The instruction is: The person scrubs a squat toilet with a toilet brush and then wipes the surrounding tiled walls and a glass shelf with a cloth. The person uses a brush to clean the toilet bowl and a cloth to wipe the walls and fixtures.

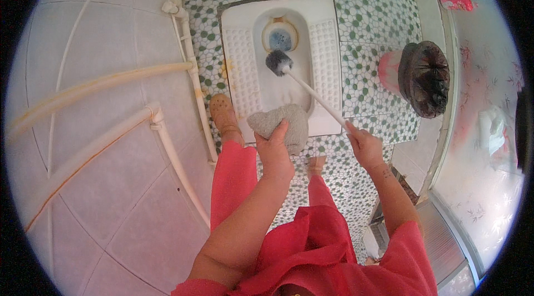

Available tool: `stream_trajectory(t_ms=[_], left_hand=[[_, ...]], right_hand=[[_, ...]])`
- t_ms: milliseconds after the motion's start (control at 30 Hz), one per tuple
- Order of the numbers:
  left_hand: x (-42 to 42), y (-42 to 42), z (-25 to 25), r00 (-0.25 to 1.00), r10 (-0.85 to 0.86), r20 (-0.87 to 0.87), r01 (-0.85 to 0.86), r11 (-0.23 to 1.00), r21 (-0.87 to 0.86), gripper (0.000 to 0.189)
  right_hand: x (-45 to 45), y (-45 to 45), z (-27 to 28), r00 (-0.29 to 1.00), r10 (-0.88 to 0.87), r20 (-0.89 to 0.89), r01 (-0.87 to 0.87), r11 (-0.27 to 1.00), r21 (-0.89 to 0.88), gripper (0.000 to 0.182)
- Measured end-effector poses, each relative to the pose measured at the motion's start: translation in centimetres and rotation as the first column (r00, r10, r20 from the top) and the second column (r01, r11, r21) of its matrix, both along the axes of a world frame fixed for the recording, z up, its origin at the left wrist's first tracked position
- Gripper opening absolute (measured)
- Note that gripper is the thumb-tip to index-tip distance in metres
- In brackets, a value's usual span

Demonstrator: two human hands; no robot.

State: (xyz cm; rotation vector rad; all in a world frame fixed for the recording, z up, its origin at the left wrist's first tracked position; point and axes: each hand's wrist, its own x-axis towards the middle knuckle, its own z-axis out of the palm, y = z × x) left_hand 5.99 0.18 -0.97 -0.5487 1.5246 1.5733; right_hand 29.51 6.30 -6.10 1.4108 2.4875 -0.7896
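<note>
My right hand (364, 145) grips the end of a toilet brush's white handle (315, 95). The dark bristle head (278, 62) is down in the basin of a white squat toilet (325, 62), just on my side of the drain hole. Bluish, foamy water (280, 40) shows in that hole, and brownish stains ring it. In my left hand (275, 150) is a folded grey-green cloth (292, 125), pinched under the thumb above the toilet's near edge. The fingers beneath the cloth are hidden.
To the right stands a pink bin (389, 71) lined with a black plastic bag (425, 81), beside a frosted door panel (479, 129). White pipes (190, 54) run along the tiled wall on the left. Pebble-patterned tiles (363, 24) surround the toilet.
</note>
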Motion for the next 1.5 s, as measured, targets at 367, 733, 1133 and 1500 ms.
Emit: stream_trajectory(t_ms=[367, 733, 1133, 1500], left_hand=[[0.2, 0.1, 0.4, 0.999, -0.014, 0.029, 0.014, 1.0, -0.014, 0.057], [0.4, 0.2, 0.8, 0.999, -0.028, 0.021, 0.028, 1.0, 0.007, 0.054], [0.8, -0.1, 1.0, 0.996, -0.08, 0.035, 0.081, 0.996, -0.046, 0.055], [0.4, -1.2, -0.3, 0.994, -0.103, -0.021, 0.102, 0.995, -0.021, 0.058]], right_hand=[[1.3, -4.2, 1.1, 0.996, 0.014, 0.091, 0.008, 0.971, -0.24, 0.038], [-2.8, -4.4, -2.5, 0.997, -0.049, 0.054, 0.061, 0.96, -0.274, 0.038], [0.1, -7.0, -2.6, 0.98, -0.185, 0.069, 0.196, 0.869, -0.454, 0.045], [-17.2, 5.0, -13.0, 0.924, -0.359, -0.132, 0.331, 0.924, -0.192, 0.043]])
